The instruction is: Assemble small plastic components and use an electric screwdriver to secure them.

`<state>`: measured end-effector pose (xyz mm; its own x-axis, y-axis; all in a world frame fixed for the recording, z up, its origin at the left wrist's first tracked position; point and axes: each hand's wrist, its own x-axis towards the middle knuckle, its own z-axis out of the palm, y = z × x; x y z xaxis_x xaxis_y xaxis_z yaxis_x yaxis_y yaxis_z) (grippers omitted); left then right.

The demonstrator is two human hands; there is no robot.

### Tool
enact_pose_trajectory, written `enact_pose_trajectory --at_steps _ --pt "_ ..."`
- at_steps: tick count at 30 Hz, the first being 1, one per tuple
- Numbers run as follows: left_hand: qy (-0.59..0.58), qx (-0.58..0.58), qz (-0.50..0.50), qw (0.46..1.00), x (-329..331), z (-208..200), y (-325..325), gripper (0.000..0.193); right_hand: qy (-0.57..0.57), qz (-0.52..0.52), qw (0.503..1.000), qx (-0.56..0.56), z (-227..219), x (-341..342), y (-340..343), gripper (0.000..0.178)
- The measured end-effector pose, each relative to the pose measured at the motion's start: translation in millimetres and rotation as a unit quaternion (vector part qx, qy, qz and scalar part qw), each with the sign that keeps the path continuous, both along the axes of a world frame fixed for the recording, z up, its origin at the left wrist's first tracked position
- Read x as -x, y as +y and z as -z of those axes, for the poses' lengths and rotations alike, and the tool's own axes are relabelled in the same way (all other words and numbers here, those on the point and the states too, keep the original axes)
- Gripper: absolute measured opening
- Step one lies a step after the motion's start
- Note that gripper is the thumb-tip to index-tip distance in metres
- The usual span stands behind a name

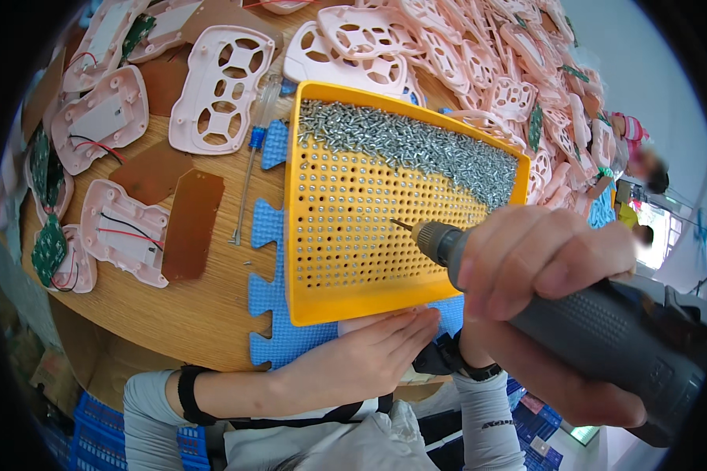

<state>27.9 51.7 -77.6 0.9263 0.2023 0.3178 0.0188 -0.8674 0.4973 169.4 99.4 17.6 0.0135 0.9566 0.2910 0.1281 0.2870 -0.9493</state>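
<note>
In my right hand (538,263) is a dark grey electric screwdriver (597,330), with the fingers wrapped round its body. The thin bit reaches over a yellow tray (361,308) with rows of holes, many of which hold screws. Loose silver screws (416,141) are heaped along the tray's far side. My left hand (393,341) lies at the tray's near edge, its fingers stretched out to the right. A pale pink part (359,323) shows between this hand and the tray; most of it is hidden.
Blue foam mat (287,334) pieces lie under the tray on the wooden table (188,322). At left are pink shells (220,90) with wires, brown boards (192,224) and green circuit boards (49,251). A long screwdriver (249,184) lies beside the tray. Pink shells (479,59) pile up behind.
</note>
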Motion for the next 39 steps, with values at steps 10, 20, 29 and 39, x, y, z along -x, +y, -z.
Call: enact_pose_trajectory --at_steps 10,20,29,39 --pt "-0.024 -0.001 -0.006 1.0 -4 2 -2 0.041 0.054 0.028 0.995 -0.075 -11 -14 -18 0.059" --pt "-0.009 -0.01 -0.006 1.0 -5 1 -4 0.038 0.07 -0.181 0.981 -0.028 -14 -47 -63 0.018" --pt "-0.042 0.009 -0.022 0.999 -5 5 -6 0.022 0.035 -0.106 0.994 -0.022 0 -31 -61 0.026" --pt "-0.019 0.026 0.004 0.999 -1 3 -2 0.036 0.076 -0.171 0.982 0.019 8 -26 -50 0.009"
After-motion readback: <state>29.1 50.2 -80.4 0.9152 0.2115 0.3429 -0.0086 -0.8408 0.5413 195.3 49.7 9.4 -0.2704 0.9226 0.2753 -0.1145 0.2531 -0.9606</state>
